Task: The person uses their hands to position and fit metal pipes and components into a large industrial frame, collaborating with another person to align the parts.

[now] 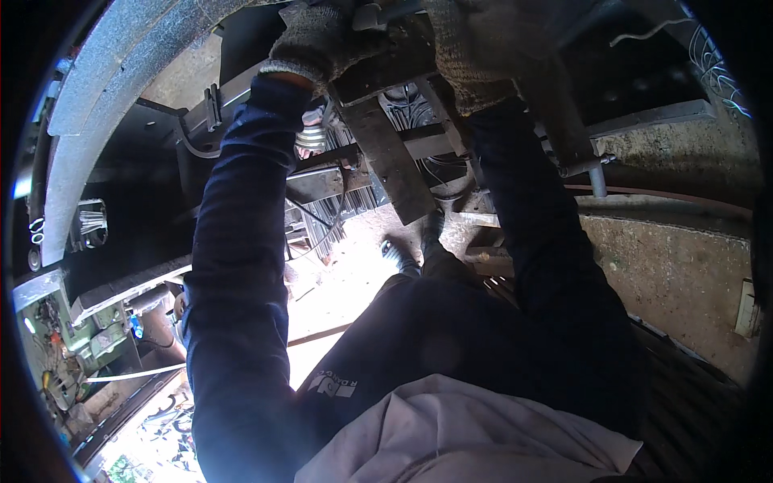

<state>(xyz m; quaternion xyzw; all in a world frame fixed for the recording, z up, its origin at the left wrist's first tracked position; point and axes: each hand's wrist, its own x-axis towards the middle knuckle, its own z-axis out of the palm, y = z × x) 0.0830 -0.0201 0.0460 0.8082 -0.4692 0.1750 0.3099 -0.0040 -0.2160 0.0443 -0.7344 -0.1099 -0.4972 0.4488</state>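
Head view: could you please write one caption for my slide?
Knit-gloved left hand and right hand, dark-blue sleeves outstretched, reach beyond a dark flat bar.

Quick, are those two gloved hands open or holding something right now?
Left hand: gloved, at the picture's top edge; can't tell.
Right hand: gloved, in shadow; can't tell either.

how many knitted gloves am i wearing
2: the left glove at the top, left of centre, and the right glove at the top, right of centre; both are partly hidden.
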